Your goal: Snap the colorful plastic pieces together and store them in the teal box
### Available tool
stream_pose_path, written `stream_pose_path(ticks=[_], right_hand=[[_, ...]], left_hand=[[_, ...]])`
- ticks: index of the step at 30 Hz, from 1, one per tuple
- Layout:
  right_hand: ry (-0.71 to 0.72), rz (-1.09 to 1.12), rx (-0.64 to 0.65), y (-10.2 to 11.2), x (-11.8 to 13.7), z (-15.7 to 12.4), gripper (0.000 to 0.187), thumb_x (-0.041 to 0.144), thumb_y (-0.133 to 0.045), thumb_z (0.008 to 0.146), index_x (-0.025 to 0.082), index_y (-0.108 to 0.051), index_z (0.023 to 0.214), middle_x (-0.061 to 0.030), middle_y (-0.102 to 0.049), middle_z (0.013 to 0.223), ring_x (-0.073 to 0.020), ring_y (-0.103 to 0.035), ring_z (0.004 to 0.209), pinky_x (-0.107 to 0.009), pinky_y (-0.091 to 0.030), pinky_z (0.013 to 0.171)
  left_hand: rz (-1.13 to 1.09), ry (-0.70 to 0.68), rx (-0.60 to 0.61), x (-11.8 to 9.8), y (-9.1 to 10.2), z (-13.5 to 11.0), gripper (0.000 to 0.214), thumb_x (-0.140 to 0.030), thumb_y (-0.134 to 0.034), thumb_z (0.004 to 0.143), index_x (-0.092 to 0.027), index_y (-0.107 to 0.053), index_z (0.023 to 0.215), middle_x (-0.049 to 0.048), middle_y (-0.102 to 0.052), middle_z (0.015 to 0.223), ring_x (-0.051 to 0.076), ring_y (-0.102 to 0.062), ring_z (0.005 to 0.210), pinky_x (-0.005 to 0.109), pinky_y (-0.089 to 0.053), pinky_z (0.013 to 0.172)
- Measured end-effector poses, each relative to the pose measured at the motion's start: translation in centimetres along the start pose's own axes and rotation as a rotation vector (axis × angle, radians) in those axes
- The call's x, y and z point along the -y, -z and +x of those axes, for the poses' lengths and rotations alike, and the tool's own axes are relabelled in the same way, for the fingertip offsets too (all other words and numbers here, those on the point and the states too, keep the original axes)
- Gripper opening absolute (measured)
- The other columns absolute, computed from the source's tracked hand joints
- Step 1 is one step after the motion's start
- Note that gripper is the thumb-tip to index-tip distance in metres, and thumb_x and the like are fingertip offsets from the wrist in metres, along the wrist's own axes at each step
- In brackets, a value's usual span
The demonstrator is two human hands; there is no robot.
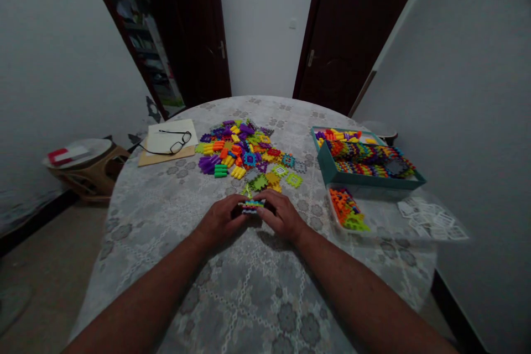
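Between my two hands is a small stack of flat, multicoloured plastic building pieces (251,207), seen edge-on with several coloured layers. My left hand (226,214) grips its left end, fingers and thumb closed. On the right end, my right hand (279,212) pinches it, thumb in front and fingers over the top. Just beyond my fingertips lie loose toothed square pieces, among them a green one (260,182) and a lime frame (294,180). They edge a large heap of colourful plastic pieces (234,149), with yellow, orange, purple and green tube-like parts in it.
A teal box (365,177) of toothed pieces stands on the right, beside a clear tub (338,224) of orange and green parts. White square pieces (433,218) lie farther right. Glasses (176,146) rest on paper at the left. A patterned cloth (244,298) covers the round table.
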State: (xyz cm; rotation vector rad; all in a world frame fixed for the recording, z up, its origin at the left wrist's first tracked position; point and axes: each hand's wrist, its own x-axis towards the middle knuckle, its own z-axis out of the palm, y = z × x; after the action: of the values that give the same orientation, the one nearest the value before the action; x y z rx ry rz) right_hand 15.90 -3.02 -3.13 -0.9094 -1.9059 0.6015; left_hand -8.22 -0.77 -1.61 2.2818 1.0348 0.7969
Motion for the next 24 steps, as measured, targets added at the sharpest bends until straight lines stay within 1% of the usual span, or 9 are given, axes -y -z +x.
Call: stream_pose_path(ticks=[2, 5, 8, 10, 14, 17, 19, 21, 24], right_hand=[[0.020, -0.038, 0.029, -0.2, 0.0, -0.2, 0.033, 0.035, -0.076, 0.098, 0.022, -0.073, 0.128, -0.0092, -0.077, 0.113, -0.0257, -0.072, 0.102, -0.038, -0.057, 0.091], [0.054, -0.096, 0.055, -0.7, 0.0, -0.3, 0.035, 0.029, -0.075, 0.099, 0.023, -0.072, 0.133, -0.0109, -0.078, 0.120, -0.0267, -0.073, 0.109, -0.040, -0.058, 0.097], [0.073, -0.106, 0.070, -0.5, 0.2, -0.2, 0.035, 0.032, -0.075, 0.101, 0.022, -0.071, 0.134, -0.0105, -0.078, 0.119, -0.0256, -0.073, 0.108, -0.039, -0.059, 0.096], [0.052, -0.154, -0.020, 0.0, 0.0, 0.1, 0.033, 0.034, -0.071, 0.104, 0.022, -0.071, 0.134, -0.0112, -0.077, 0.120, -0.0258, -0.072, 0.110, -0.040, -0.059, 0.098], [-0.162, -0.533, -0.278, 2.1, -1.4, 0.8, 0.034, 0.023, -0.056, 0.106, 0.018, -0.070, 0.137, -0.0183, -0.072, 0.137, -0.0314, -0.063, 0.133, -0.051, -0.049, 0.119], [-0.445, -0.835, -0.214, 3.6, -2.7, 0.7, 0.039, 0.022, -0.058, 0.104, 0.013, -0.070, 0.140, -0.0249, -0.064, 0.151, -0.0380, -0.053, 0.145, -0.055, -0.045, 0.121], [-0.594, -0.935, -0.124, 4.3, -3.2, 0.5, 0.036, 0.028, -0.061, 0.105, 0.013, -0.072, 0.136, -0.0259, -0.064, 0.150, -0.0403, -0.055, 0.142, -0.055, -0.048, 0.116], [-0.668, -0.981, -0.059, 4.6, -3.2, 0.5, 0.032, 0.033, -0.062, 0.107, 0.015, -0.075, 0.129, -0.0241, -0.068, 0.141, -0.0400, -0.060, 0.133, -0.053, -0.051, 0.109], [-0.674, -1.007, -0.040, 4.9, -3.2, 0.6, 0.028, 0.036, -0.063, 0.106, 0.017, -0.076, 0.123, -0.0217, -0.072, 0.127, -0.0385, -0.063, 0.124, -0.049, -0.052, 0.102]], left_hand=[[0.000, -0.026, -0.016, 0.0, 0.0, -0.1, 0.030, -0.028, -0.071, 0.096, -0.021, -0.074, 0.125, 0.0071, -0.081, 0.109, 0.023, -0.077, 0.096, 0.037, -0.061, 0.090], [0.002, -0.065, -0.048, 0.3, -0.1, -0.2, 0.035, -0.026, -0.070, 0.095, -0.021, -0.073, 0.130, 0.0098, -0.081, 0.120, 0.026, -0.078, 0.108, 0.041, -0.061, 0.100], [-0.003, -0.079, -0.047, 0.6, -0.2, -0.2, 0.033, -0.025, -0.069, 0.096, -0.021, -0.073, 0.128, 0.0095, -0.081, 0.118, 0.026, -0.078, 0.106, 0.041, -0.062, 0.099], [-0.009, -0.083, -0.036, 0.7, -0.2, -0.2, 0.029, -0.027, -0.069, 0.098, -0.022, -0.073, 0.126, 0.0080, -0.081, 0.112, 0.024, -0.077, 0.100, 0.040, -0.062, 0.094], [-0.012, -0.082, 0.021, 0.4, -0.1, -0.2, 0.026, -0.031, -0.071, 0.100, -0.024, -0.073, 0.125, 0.0065, -0.079, 0.110, 0.022, -0.075, 0.092, 0.039, -0.062, 0.088], [-0.013, -0.077, 0.026, 0.2, 0.0, -0.2, 0.025, -0.032, -0.070, 0.102, -0.025, -0.073, 0.126, 0.0075, -0.080, 0.115, 0.024, -0.075, 0.098, 0.043, -0.062, 0.093], [-0.022, -0.085, 0.012, 0.2, 0.0, -0.1, 0.025, -0.032, -0.070, 0.102, -0.025, -0.072, 0.126, 0.0082, -0.079, 0.117, 0.025, -0.076, 0.103, 0.045, -0.062, 0.096], [-0.034, -0.093, 0.008, 0.3, 0.0, 0.0, 0.025, -0.032, -0.071, 0.102, -0.025, -0.073, 0.125, 0.0085, -0.079, 0.118, 0.025, -0.076, 0.105, 0.046, -0.062, 0.097], [-0.053, -0.102, 0.010, 0.5, 0.1, 0.1, 0.026, -0.031, -0.072, 0.101, -0.025, -0.074, 0.126, 0.0091, -0.079, 0.121, 0.025, -0.076, 0.108, 0.045, -0.062, 0.099]])
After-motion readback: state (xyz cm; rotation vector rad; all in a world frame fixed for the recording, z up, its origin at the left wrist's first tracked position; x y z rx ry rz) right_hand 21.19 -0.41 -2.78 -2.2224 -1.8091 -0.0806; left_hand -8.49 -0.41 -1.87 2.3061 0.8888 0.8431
